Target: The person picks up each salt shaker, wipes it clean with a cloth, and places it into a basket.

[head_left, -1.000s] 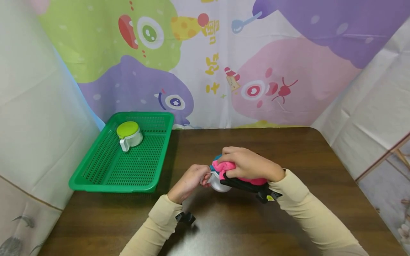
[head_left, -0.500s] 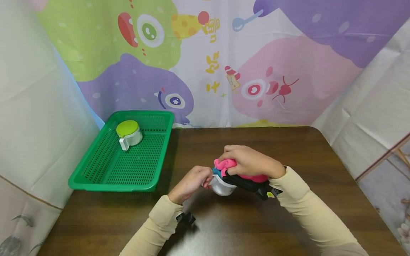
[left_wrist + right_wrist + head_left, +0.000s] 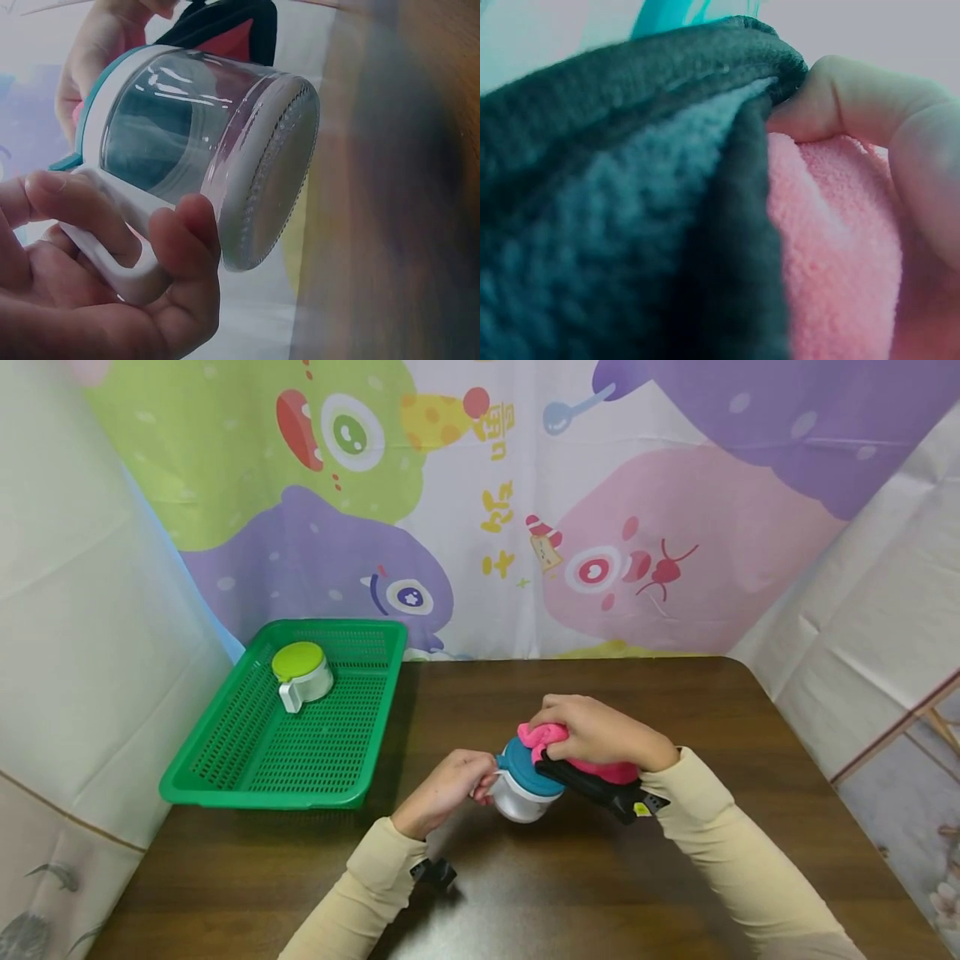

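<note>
A clear jar with a teal lid and a white handle tilts above the table in front of me. My left hand grips it by that handle, fingers curled through and round the loop. At the jar's right side my right hand holds a bunched pink cloth with black edging. The right wrist view shows thumb and cloth up close, the pink cloth partly under the palm. Whether the cloth touches the lid is hard to tell.
A green plastic basket stands at the left of the brown wooden table. Inside it sits a similar jar with a lime lid. A printed curtain hangs behind the table's far edge.
My right hand and the cloth have moved right, off the top of the jar, uncovering the teal lid. The jar has shifted slightly and more of it shows. My left hand stays nearly in place.
</note>
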A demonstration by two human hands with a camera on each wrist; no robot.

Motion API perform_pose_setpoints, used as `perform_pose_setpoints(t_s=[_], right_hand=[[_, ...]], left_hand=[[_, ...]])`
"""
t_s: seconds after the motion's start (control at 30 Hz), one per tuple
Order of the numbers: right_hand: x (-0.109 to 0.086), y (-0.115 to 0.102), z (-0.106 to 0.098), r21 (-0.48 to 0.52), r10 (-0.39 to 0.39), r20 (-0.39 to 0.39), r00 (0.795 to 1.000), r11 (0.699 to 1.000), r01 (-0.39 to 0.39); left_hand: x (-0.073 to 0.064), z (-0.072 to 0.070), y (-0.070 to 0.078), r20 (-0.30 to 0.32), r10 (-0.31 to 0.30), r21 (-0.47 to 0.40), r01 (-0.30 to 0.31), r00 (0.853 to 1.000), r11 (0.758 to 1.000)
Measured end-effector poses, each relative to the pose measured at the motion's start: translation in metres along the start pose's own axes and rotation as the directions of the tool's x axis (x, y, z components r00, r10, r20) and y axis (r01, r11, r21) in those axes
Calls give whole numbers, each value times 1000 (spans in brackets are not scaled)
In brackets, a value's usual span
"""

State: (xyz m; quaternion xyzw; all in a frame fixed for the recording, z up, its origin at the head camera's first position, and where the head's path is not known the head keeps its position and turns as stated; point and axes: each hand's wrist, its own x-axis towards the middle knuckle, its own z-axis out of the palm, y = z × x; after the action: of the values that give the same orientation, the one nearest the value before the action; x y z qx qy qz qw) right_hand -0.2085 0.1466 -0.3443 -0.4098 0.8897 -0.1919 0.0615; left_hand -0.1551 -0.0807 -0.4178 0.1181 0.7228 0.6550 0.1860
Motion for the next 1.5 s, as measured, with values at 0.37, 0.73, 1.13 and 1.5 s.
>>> perform_pose_setpoints(t_s=[0.37, 0.73, 1.13, 1.5], right_hand=[[-10, 7, -2, 24, 38, 4, 999, 999, -38], [-16, 6, -2, 50, 66, 25, 998, 996, -67], [-18, 2, 2, 23, 28, -4, 1000, 999, -28], [-20, -4, 3, 4, 24, -3, 1000, 1000, -24]], left_hand=[[-1, -6, 1, -31, 7, -40, -8, 999, 999], [-1, -13, -3, -58, 25, -36, -27, 998, 999], [0, -13, -2, -93, -3, -105, -7, 996, 994], [1, -13, -3, -85, -9, -88, 1, 996, 996]])
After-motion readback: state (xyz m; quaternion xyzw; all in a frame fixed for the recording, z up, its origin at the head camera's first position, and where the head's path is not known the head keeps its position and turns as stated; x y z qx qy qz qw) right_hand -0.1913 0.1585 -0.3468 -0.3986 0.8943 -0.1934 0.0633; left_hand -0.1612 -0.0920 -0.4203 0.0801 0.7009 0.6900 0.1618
